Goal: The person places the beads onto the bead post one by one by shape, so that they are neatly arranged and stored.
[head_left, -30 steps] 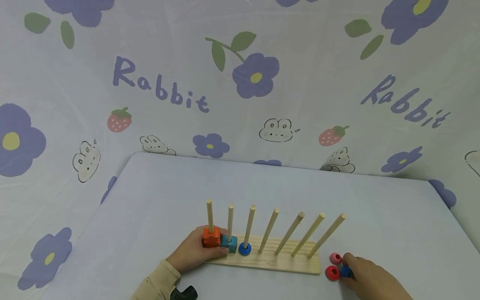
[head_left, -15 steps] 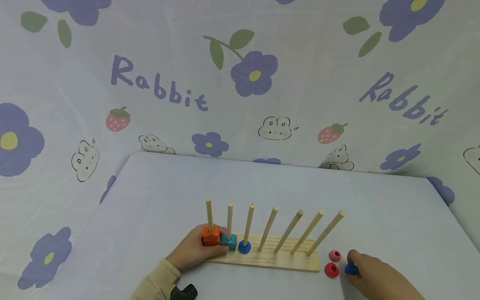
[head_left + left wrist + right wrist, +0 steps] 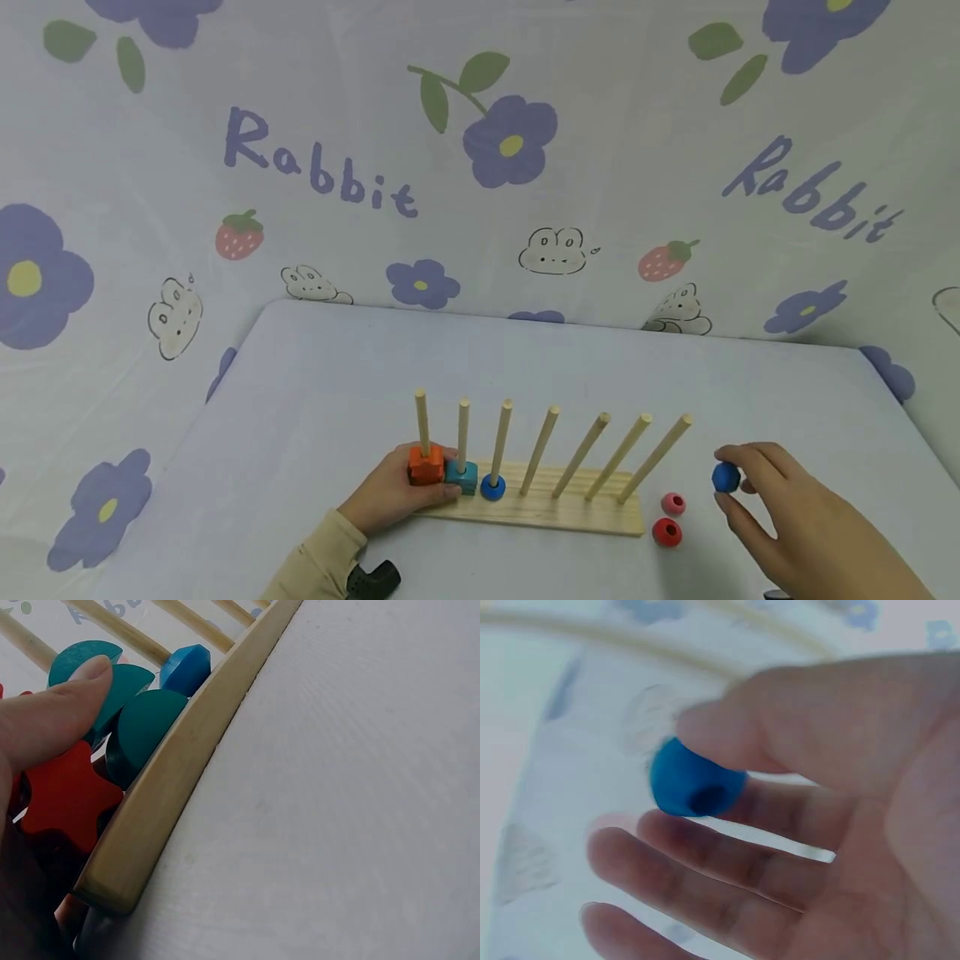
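Your right hand (image 3: 806, 525) is raised off the pale table top (image 3: 322, 375), with a small round blue wooden bead (image 3: 725, 477) pinched at the tips of thumb and forefinger. The right wrist view confirms this: the bead (image 3: 692, 783), bore hole showing, sits under the thumb tip, while the remaining fingers (image 3: 705, 862) are spread loosely below it and touch nothing. The bead is in the air, off to the far side of the rack's last peg from your left hand.

Below and just inward of your right fingertips, a pink wooden bead (image 3: 672, 503) and a red wooden bead (image 3: 667, 532) lie on the table, close together, beside the end of the pale wooden peg rack (image 3: 570, 521).

Your left hand (image 3: 393, 496) rests against the opposite end of that rack, fingers curled round an orange star-shaped wooden block (image 3: 424, 466) seated on the first peg. Your thumb tip (image 3: 71, 694) touches the teal wooden block (image 3: 461, 477) on the second peg. Just past your fingers, a blue wooden ring (image 3: 492, 487) sits at the foot of the third peg. The other four pegs (image 3: 581, 454) stand bare.
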Tool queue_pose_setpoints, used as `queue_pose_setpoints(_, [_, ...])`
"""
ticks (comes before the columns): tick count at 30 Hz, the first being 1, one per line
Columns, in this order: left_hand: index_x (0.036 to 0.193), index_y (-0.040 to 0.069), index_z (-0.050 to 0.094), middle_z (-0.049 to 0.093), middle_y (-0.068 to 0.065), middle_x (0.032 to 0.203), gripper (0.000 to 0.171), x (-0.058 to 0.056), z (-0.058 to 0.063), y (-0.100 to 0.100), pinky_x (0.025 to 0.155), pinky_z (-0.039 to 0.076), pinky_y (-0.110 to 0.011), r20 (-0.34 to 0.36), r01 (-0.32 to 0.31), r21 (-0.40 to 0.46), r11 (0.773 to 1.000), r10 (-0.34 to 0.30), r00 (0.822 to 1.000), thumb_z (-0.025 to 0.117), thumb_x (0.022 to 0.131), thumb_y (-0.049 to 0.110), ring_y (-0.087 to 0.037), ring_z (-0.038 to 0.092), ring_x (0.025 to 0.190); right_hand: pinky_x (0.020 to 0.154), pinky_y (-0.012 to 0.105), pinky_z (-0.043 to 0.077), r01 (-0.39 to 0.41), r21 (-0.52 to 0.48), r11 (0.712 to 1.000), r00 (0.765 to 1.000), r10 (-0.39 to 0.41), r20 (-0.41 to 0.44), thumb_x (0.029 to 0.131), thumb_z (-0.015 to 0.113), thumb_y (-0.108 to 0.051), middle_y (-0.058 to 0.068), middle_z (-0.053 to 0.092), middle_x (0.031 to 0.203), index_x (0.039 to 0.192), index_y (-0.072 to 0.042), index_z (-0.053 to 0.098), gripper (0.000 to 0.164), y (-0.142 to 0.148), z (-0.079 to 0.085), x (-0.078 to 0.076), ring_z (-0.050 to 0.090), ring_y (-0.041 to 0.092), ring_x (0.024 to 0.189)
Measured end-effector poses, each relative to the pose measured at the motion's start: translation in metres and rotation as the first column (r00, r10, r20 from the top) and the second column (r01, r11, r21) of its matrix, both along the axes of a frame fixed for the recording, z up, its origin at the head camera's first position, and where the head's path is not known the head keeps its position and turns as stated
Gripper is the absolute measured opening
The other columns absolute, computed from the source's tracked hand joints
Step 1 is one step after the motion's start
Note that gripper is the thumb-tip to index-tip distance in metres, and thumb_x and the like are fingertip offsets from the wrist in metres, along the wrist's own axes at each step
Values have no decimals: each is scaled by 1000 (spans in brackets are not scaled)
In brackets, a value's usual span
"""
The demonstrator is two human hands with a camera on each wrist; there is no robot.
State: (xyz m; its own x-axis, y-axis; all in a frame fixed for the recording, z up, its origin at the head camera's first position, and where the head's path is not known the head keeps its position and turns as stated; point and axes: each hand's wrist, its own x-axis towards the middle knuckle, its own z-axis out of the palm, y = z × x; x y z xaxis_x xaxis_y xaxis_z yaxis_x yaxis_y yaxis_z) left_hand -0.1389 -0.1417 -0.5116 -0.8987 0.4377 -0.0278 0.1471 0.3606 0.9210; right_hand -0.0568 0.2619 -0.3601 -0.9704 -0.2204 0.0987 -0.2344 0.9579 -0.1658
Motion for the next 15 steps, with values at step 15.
queue_pose_setpoints(15, [118, 21, 65, 66, 5, 118, 40, -1, 0, 0, 99, 43, -38, -11, 8, 10, 1000, -8, 1000, 77, 81, 33, -12, 60, 109, 54, 12, 46, -271, -153, 950, 904, 196, -379, 95, 59, -35, -3, 59, 102, 139, -11, 46, 52, -101, 67, 0, 52, 3, 72])
